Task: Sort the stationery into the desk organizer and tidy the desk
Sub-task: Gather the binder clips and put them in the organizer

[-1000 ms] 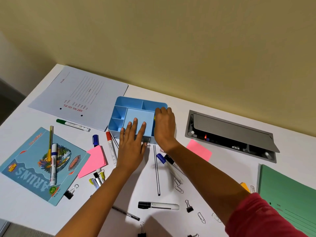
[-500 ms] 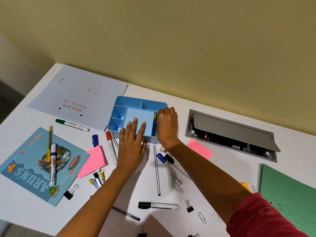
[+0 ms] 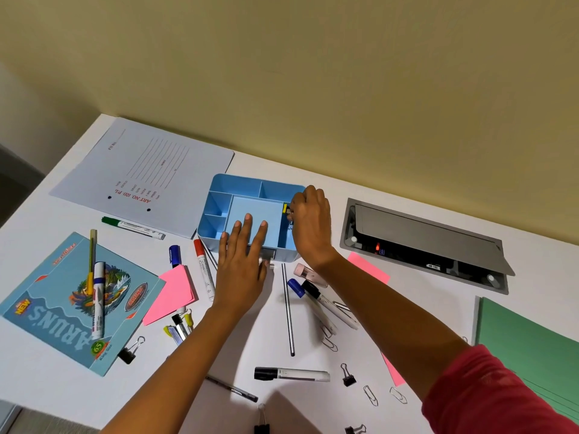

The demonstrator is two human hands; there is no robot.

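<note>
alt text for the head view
A person's left hand rests flat on a blue desk organizer while the right hand holds a small yellow item at its right compartment. Markers, clips and pink notes litter the white desk.

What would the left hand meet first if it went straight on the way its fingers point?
Probably the far edge of the middle section of the blue organizer, just beyond the fingertips of the left hand; past it lies a back compartment. Depth is unclear.

Small yellow item [image 3: 285, 209], mostly behind the right grip [image 3: 310, 222].
</note>
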